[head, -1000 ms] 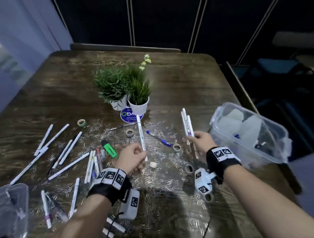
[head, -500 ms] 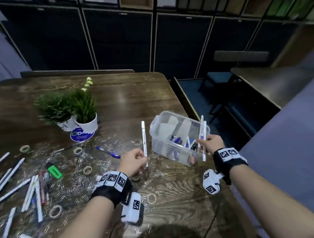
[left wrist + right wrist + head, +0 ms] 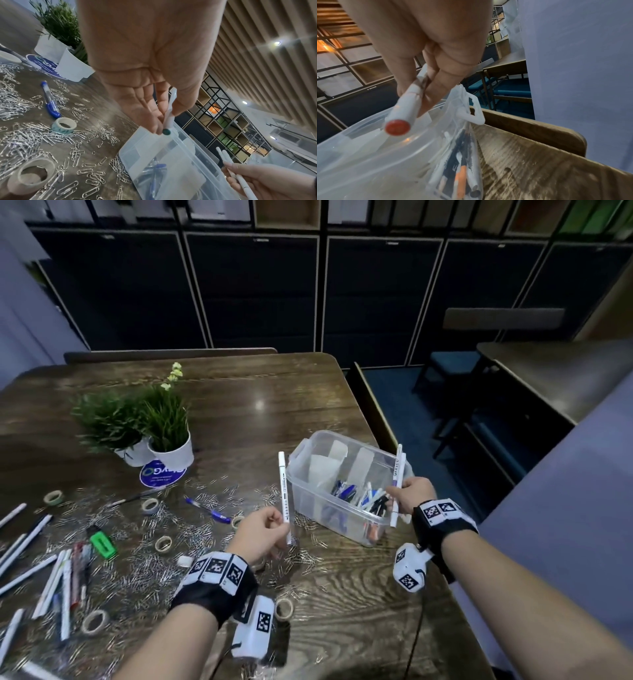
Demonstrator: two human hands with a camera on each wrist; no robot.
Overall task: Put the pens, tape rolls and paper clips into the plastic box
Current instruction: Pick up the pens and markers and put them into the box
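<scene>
Pens in transit: your right hand [image 3: 412, 497] grips two white pens [image 3: 397, 474] over the plastic box [image 3: 310, 474]; your left hand [image 3: 262, 530] pinches one white pen [image 3: 284, 494] upright just beside it. Several pens already lie inside — many pens, tape rolls [image 3: 163, 543] and scattered paper clips [image 3: 137, 570] remain on the table [image 3: 359, 594].

Two potted plants [image 3: 137, 426] stood on wooden table [image 3: 239, 392] beside a blue round sticker [image 3: 162, 474]; dark cabinets [image 3: 257, 292] behind.
</scene>
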